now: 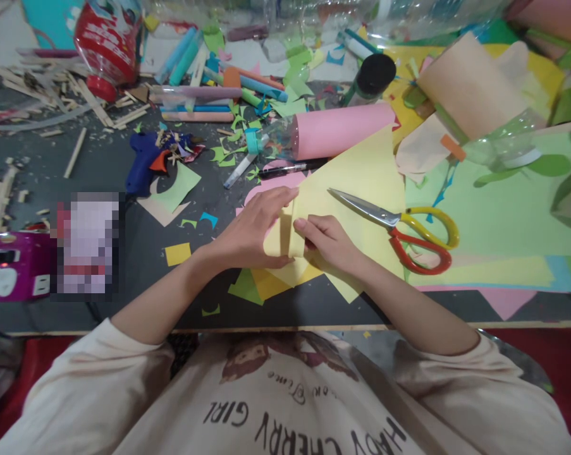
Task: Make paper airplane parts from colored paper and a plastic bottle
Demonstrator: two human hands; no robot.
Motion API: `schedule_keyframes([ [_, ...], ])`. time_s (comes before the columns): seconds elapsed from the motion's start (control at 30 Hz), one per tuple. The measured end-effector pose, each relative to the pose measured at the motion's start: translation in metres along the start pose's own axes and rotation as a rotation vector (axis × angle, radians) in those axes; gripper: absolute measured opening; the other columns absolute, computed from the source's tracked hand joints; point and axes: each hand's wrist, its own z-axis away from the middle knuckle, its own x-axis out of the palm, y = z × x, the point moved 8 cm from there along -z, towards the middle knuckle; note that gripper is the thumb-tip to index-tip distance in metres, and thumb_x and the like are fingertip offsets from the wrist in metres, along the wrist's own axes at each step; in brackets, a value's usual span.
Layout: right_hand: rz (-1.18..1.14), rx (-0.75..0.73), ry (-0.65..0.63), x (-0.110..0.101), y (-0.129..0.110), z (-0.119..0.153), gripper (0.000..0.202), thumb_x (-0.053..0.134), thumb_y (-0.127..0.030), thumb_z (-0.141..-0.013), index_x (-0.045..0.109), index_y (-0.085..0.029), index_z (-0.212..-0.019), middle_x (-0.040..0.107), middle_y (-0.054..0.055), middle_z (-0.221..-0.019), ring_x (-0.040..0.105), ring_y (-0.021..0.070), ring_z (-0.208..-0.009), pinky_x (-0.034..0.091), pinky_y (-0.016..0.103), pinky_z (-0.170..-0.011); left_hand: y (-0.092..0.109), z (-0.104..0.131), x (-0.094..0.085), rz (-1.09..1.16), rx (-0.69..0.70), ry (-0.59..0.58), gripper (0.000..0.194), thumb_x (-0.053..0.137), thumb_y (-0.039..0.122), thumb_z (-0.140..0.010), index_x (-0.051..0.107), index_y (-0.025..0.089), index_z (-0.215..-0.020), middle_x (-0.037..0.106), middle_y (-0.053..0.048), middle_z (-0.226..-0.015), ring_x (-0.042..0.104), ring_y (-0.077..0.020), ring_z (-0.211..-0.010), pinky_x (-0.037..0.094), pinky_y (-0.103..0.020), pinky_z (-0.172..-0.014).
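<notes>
Between my two hands is a small pale yellow piece of paper (279, 239), bent over with a fold along its right side. My left hand (247, 230) curls around its left side, fingers on the upper edge and thumb low. At the fold, my right hand (330, 240) pinches the paper between thumb and bent fingers. Beneath lies a large pale yellow sheet (365, 170). Just right of my right hand, scissors (394, 224) with one yellow and one red handle rest on that sheet, blades pointing left.
A pink-wrapped bottle (344, 129) and a black pen (292, 169) lie beyond my hands. To the left are a blue glue gun (143, 158), a purple power socket (17, 265) and scattered wooden sticks (76, 151). Green sheets (503, 202) and a tan-wrapped bottle (475, 82) lie right.
</notes>
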Motion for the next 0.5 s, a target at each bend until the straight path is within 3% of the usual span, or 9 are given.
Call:
schedule_keyframes([
  [0.13, 0.148, -0.107, -0.005, 0.002, -0.007, 0.002, 0.062, 0.040, -0.072, -0.087, 0.047, -0.020, -0.054, 0.044, -0.003, -0.048, 0.038, 0.0085, -0.047, 0.031, 0.025, -0.050, 0.007, -0.002, 0.004, -0.134, 0.071, -0.046, 0.086, 0.071, 0.032, -0.068, 0.031, 0.025, -0.144, 0.050, -0.014, -0.138, 0.049, -0.0321, -0.128, 0.042, -0.047, -0.105],
  [0.3, 0.259, -0.162, -0.017, 0.003, -0.008, 0.004, 0.052, 0.048, -0.063, -0.089, 0.052, -0.019, -0.061, 0.046, -0.004, -0.051, 0.036, 0.0085, -0.047, 0.028, 0.025, -0.050, 0.011, -0.002, 0.008, -0.226, 0.086, -0.081, 0.079, 0.068, 0.029, -0.071, 0.033, 0.024, -0.141, 0.052, -0.015, -0.136, 0.050, -0.0321, -0.127, 0.040, -0.048, -0.106],
  [0.4, 0.242, -0.165, -0.022, 0.003, -0.010, 0.004, 0.051, 0.045, -0.062, -0.091, 0.048, -0.020, -0.061, 0.047, -0.003, -0.053, 0.038, 0.0090, -0.047, 0.029, 0.025, -0.050, 0.010, -0.001, 0.006, -0.182, 0.073, -0.054, 0.084, 0.071, 0.043, -0.074, 0.030, 0.022, -0.145, 0.050, -0.017, -0.139, 0.047, -0.0331, -0.130, 0.039, -0.049, -0.109],
  [0.5, 0.230, -0.169, -0.075, 0.006, -0.013, 0.003, 0.053, 0.038, -0.064, -0.092, 0.044, -0.021, -0.062, 0.048, -0.002, -0.055, 0.039, 0.0101, -0.049, 0.031, 0.025, -0.051, 0.003, -0.003, 0.002, 0.039, -0.059, -0.023, 0.095, 0.067, 0.066, -0.072, 0.030, 0.022, -0.147, 0.046, -0.017, -0.144, 0.045, -0.0341, -0.133, 0.041, -0.048, -0.107],
])
